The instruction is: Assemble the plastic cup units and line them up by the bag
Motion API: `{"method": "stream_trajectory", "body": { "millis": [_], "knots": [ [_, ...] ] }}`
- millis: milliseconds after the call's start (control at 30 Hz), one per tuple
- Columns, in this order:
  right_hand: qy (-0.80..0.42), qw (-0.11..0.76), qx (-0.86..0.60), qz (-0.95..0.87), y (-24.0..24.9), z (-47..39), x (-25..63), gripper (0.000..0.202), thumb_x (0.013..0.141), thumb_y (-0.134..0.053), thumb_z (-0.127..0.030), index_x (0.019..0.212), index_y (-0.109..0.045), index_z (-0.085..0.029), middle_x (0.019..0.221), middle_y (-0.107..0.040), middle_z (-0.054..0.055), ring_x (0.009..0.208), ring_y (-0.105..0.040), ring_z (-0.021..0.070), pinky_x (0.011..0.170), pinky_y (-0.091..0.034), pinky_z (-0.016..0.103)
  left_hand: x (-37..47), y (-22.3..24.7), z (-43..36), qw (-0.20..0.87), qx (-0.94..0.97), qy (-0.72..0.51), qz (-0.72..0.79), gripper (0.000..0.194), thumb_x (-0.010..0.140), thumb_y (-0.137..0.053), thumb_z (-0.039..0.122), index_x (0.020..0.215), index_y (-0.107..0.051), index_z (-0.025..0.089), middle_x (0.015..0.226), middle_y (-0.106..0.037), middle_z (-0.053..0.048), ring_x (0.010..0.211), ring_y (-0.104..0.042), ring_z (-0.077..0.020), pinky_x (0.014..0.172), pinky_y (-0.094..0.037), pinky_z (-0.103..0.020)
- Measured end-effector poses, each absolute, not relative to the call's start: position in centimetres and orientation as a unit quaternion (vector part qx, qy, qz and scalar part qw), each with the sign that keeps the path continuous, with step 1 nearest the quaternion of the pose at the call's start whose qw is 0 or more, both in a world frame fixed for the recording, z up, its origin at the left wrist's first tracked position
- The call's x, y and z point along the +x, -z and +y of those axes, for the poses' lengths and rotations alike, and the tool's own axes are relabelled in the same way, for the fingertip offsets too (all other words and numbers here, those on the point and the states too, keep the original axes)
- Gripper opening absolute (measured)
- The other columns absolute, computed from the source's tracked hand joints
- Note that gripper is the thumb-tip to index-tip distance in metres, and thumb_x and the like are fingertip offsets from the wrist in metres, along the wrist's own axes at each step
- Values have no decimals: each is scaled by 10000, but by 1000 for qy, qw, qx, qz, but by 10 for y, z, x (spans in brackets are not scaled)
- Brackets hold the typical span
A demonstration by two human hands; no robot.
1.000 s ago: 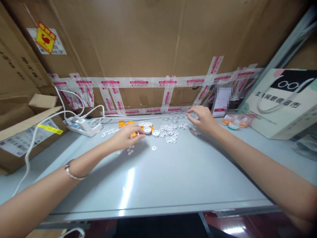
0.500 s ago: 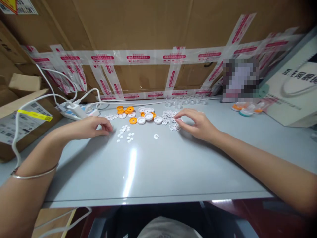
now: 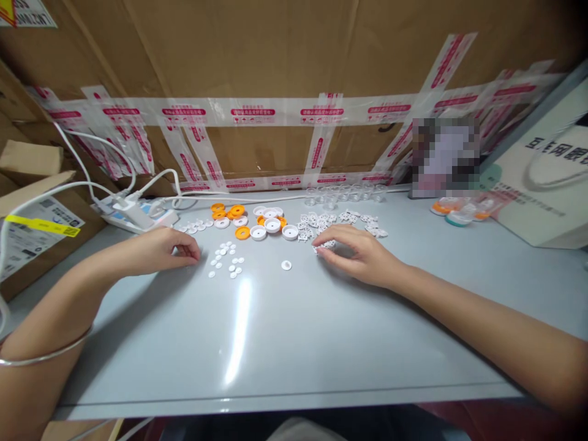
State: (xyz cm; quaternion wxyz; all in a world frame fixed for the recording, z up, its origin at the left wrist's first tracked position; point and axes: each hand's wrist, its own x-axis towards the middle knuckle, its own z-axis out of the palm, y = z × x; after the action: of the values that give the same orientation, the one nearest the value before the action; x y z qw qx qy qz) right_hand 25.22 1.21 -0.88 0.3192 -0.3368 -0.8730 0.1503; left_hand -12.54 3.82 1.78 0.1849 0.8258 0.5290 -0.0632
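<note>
My left hand (image 3: 168,251) is just left of a loose group of small white discs (image 3: 225,248). Its fingers are curled, the tips close to the thumb; whatever may lie between them is hidden. My right hand (image 3: 356,251) is lowered over the small white openwork plastic pieces (image 3: 312,220), thumb and forefinger closing on one white openwork piece (image 3: 316,248) that the fingers partly cover. Between the hands, a single white disc with a raised centre (image 3: 286,265) lies alone. Behind it are white round caps (image 3: 290,232) and orange rings (image 3: 242,233).
Clear plastic cups (image 3: 342,195) line the back of the grey table (image 3: 275,343). At the right, orange and teal-rimmed clear parts (image 3: 462,211) lie beside a white bag (image 3: 542,184). A power strip (image 3: 138,211) with white cables and an open carton (image 3: 43,229) are at left.
My right hand has moved down and slightly left over the openwork pieces, uncovering others behind it. The left hand keeps nearly the same pose. The whole view has shifted slightly.
</note>
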Motion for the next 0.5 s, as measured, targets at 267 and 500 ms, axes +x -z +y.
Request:
{"method": "stream_trajectory", "body": {
  "millis": [267, 500],
  "knots": [
    [-160, 324, -343, -867, 10, 13, 254, 144, 819, -515, -223, 922, -614, -205, 892, -654, 46, 845, -591, 172, 780, -446, 305, -115, -27, 30, 195, 827, 66, 523, 201, 770, -485, 276, 835, -635, 159, 747, -639, 17, 690, -567, -138, 646, -404, -204],
    [-148, 305, -354, -872, -2, 34, 224, 93, 809, -524, -187, 831, -613, -176, 822, -638, 38, 784, -583, 146, 734, -434, 268, -121, -21, 37, 198, 823, 63, 529, 179, 725, -505, 296, 815, -622, 195, 769, -649, -5, 695, -582, -151, 635, -424, -208]
  ]
}}
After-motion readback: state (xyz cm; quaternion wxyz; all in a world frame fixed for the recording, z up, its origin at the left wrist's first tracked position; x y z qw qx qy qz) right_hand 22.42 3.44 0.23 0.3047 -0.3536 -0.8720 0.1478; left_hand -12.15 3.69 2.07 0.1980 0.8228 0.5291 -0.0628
